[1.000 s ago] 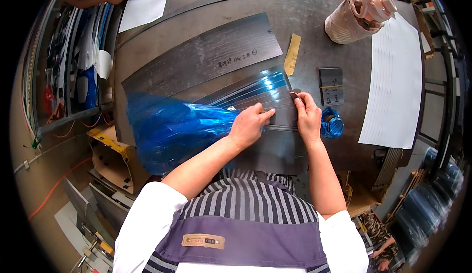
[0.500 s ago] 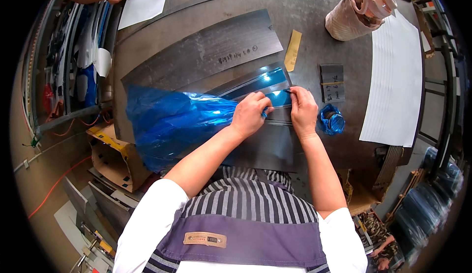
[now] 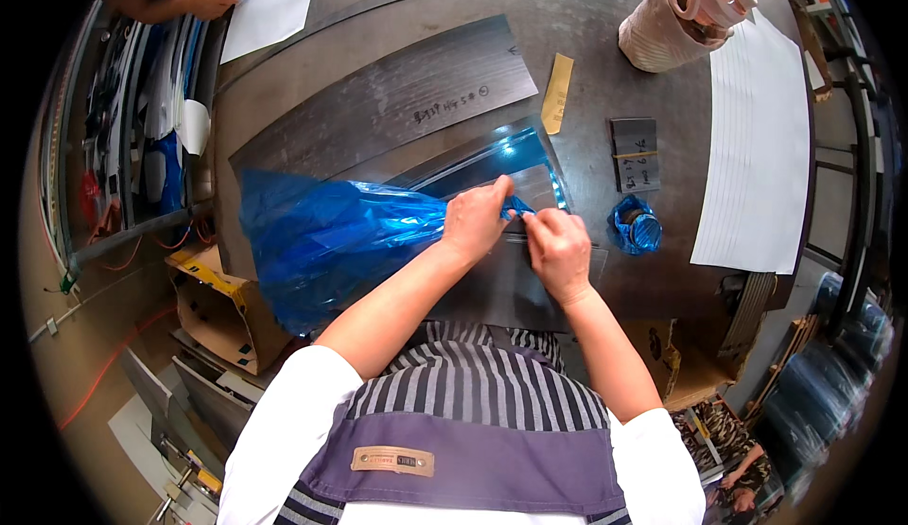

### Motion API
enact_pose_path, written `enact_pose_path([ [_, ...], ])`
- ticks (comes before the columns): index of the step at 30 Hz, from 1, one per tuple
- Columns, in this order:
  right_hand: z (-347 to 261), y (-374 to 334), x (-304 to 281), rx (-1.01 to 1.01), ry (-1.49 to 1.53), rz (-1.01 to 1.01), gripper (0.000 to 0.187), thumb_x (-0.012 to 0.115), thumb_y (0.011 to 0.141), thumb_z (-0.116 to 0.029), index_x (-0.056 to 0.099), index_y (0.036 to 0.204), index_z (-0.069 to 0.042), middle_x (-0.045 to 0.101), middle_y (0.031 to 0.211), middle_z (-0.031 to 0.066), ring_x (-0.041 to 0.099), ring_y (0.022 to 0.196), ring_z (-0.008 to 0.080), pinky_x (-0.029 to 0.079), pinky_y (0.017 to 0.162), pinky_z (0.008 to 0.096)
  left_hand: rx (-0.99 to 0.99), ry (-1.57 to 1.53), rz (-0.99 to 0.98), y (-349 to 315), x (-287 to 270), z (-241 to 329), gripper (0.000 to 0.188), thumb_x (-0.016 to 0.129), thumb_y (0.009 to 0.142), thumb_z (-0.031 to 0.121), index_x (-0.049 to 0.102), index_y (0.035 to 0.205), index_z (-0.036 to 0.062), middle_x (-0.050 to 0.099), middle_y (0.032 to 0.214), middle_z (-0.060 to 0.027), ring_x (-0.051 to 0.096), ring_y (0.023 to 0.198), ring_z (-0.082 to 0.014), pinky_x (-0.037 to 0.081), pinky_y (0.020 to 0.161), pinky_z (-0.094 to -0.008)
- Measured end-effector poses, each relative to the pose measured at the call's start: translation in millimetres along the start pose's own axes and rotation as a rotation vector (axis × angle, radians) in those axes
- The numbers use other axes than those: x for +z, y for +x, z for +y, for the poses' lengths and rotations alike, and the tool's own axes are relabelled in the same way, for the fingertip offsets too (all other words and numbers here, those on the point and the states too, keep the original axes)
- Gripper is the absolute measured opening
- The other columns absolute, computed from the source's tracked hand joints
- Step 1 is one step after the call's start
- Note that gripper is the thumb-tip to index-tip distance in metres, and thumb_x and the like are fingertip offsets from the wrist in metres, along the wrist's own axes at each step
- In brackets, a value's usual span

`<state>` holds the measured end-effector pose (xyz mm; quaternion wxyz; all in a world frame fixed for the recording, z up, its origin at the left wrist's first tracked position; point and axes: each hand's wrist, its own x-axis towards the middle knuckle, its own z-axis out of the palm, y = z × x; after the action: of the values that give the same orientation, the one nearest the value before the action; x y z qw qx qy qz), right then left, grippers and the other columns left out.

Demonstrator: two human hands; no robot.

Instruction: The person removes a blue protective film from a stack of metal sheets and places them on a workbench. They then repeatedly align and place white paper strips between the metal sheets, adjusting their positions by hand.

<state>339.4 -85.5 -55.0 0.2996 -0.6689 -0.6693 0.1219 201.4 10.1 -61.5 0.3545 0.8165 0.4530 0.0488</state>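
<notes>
Our left hand [image 3: 476,219] clenches the bunched, glossy blue plastic film [image 3: 345,222]; our right hand [image 3: 560,251] pinches its end.

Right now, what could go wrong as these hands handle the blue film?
The blue film might tear where it is gathered tightly at the left hand. The right hand sits close to the end of the shiny blue strip, whose edge, if sharp, might scratch it.

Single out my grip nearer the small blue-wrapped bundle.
Your right-hand grip: it lies between the bundle and your left-hand grip, which clutches the blue plastic film.
</notes>
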Motion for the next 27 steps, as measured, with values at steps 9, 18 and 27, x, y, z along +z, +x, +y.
enact_pose_path([
  [9, 20, -9, -11, 0.236, 0.129, 0.072, 0.007, 0.059, 0.091, -0.005, 0.061, 0.098, -0.004, 0.064, 0.095, 0.0122, 0.059, 0.093, 0.0325, 0.047, 0.084, 0.0401, 0.300, -0.268, 0.091, 11, -3, -16, 0.019, 0.066, 0.076, -0.005, 0.062, 0.090, 0.0075, 0.064, 0.104, -0.0062, 0.062, 0.095, -0.0265, 0.052, 0.080, -0.0349],
  [18, 9, -4, -13, 0.418, 0.308, 0.104, 0.008, 0.056, 0.096, -0.005, 0.059, 0.102, 0.000, 0.061, 0.083, 0.0142, 0.059, 0.070, 0.0241, 0.046, 0.064, 0.0310, -0.133, -0.341, 0.304, 7, -28, -31, 0.038, 0.075, 0.084, 0.030, 0.063, 0.112, 0.0080, 0.059, 0.086, -0.0073, 0.062, 0.084, -0.0220, 0.052, 0.072, -0.0360],
  [27, 28, 44, 6, 0.279, 0.288, 0.191, 0.014, 0.056, 0.094, -0.007, 0.065, 0.105, -0.004, 0.068, 0.097, 0.0135, 0.062, 0.097, 0.0318, 0.050, 0.081, 0.0382, 0.212, 0.287, 0.224, -21, 2, -26, 0.062, 0.074, 0.077, 0.019, 0.055, 0.135, 0.0064, 0.052, 0.083, -0.0083, 0.056, 0.077, -0.0237, 0.050, 0.071, -0.0353],
])
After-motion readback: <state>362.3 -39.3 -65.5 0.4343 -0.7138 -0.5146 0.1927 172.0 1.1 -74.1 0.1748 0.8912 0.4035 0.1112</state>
